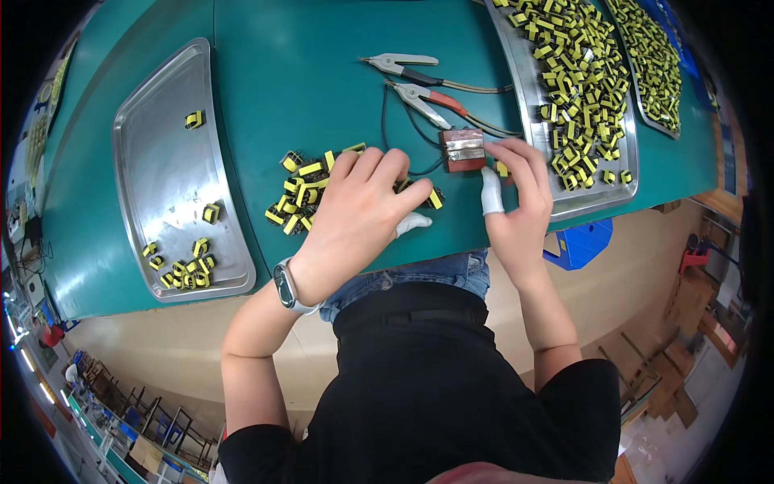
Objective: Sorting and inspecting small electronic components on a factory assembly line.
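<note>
Nearest to the camera is the person's black shirt (419, 379), at six o'clock of the view. Left hand (359, 202), at eleven o'clock, covers with bent fingers one pile of yellow-and-black parts (301, 196) on the green table (306, 81); as it stands in the way, I cannot count the pile, nor tell whether these fingers pinch something. Right hand (518, 189), at two o'clock, has its fingers curled at the edge of one red-brown block (463, 151), which lies at one o'clock; one yellow part (501, 168) shows between fingers and thumb, but I cannot tell if it is pinched. At twelve o'clock lie two clips (405, 59) with leads. One metal tray (165, 161) at ten o'clock carries about twelve parts; two fuller trays (532, 105), at two o'clock, hold too many for counting.
</note>
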Action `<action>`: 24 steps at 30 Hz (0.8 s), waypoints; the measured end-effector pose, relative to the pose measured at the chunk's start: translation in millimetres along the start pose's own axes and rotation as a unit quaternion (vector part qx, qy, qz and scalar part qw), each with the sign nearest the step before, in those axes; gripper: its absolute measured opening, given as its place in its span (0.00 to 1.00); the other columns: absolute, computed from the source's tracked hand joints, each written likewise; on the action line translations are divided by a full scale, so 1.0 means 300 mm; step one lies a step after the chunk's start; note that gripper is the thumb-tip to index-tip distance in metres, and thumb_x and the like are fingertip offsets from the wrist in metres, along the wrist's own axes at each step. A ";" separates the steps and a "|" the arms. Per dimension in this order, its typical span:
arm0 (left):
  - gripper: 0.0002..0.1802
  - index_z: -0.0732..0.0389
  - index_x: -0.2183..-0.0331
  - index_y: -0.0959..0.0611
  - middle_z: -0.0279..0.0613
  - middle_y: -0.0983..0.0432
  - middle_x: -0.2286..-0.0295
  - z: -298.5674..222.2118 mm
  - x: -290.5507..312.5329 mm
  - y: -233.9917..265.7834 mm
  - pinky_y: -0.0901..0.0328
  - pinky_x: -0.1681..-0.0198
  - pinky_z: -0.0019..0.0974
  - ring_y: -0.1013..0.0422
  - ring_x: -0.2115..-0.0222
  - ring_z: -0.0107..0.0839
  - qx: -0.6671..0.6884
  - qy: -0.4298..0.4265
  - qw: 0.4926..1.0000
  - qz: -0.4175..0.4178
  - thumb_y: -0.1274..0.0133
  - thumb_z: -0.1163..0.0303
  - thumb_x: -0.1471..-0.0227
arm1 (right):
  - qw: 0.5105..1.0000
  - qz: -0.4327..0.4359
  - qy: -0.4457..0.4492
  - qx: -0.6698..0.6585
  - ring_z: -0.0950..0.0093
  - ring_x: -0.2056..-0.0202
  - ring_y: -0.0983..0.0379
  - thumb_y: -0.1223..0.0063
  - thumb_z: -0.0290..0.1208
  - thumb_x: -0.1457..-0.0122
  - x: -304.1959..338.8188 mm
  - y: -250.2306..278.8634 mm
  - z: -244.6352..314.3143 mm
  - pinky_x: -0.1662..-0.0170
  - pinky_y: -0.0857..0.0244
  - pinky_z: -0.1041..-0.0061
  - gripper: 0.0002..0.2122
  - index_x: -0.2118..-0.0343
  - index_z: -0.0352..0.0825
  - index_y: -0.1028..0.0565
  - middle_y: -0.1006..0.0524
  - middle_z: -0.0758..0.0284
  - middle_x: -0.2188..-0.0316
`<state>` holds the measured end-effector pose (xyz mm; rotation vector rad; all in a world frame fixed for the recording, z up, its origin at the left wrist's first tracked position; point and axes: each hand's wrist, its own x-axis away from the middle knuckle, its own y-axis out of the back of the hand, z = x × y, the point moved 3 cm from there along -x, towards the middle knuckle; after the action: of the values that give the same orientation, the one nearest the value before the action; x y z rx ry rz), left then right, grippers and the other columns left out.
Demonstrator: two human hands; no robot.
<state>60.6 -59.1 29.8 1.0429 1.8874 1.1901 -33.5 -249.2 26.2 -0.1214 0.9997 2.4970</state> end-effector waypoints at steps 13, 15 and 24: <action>0.19 0.57 0.59 0.21 0.38 0.27 0.63 -0.067 0.002 -0.071 0.37 0.53 0.45 0.30 0.59 0.39 0.054 0.019 0.996 -0.066 0.38 0.72 0.57 | 1.000 0.019 0.012 -0.009 0.56 0.49 0.25 0.50 0.06 0.56 -0.043 -0.008 -0.045 0.45 0.30 0.64 0.26 0.51 0.31 0.20 0.21 0.59 0.50; 0.19 0.57 0.58 0.21 0.38 0.27 0.64 -0.073 0.001 -0.079 0.38 0.52 0.45 0.30 0.60 0.38 0.055 0.018 0.996 -0.061 0.38 0.73 0.56 | 0.997 0.046 0.056 0.024 0.57 0.49 0.25 0.52 0.05 0.60 -0.053 0.003 -0.034 0.45 0.30 0.63 0.29 0.52 0.30 0.20 0.21 0.60 0.50; 0.21 0.56 0.61 0.20 0.33 0.20 0.64 -0.073 -0.002 -0.040 0.38 0.50 0.44 0.27 0.59 0.38 0.128 0.035 0.983 -0.127 0.29 0.69 0.59 | 0.968 0.087 -0.067 -0.224 0.68 0.51 0.23 0.49 0.17 0.41 -0.039 -0.001 -0.022 0.48 0.28 0.70 0.18 0.48 0.28 0.23 0.21 0.61 0.52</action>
<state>39.2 -71.6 26.6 0.8651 2.1965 0.8632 -23.3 -257.9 23.9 -0.0014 0.3928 2.8097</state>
